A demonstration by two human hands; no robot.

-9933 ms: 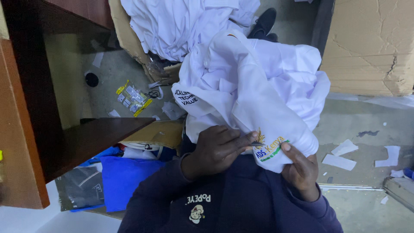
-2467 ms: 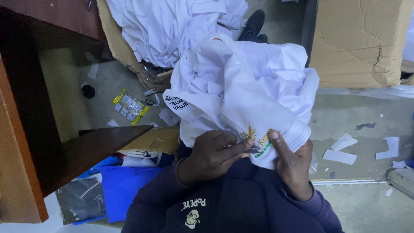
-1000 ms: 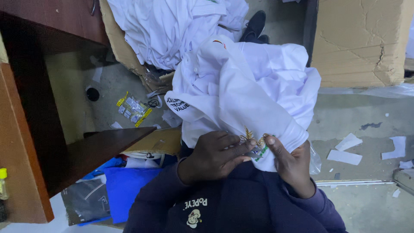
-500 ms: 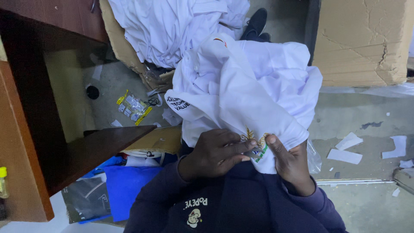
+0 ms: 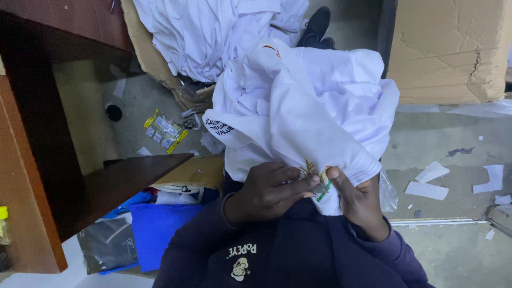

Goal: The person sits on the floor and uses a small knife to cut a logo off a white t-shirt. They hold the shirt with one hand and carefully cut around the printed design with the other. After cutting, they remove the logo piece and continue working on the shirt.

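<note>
Since the earlier frames little has shifted: the white shirt stays bunched in the middle of the frame, and both hands have kept working at its lower edge, the left fingers creeping a little further across the embroidered emblem.

At upper right stands a torn cardboard box; at upper centre another box holds a heap of white garments. Dark wooden furniture fills the left side, with a blue bag below it at lower left. Paper scraps lie on the concrete floor at right.

The left hand, just below centre, presses its fingers together on the cloth at the emblem. The right hand, beside it, pinches the shirt's fold between thumb and fingers.
</note>
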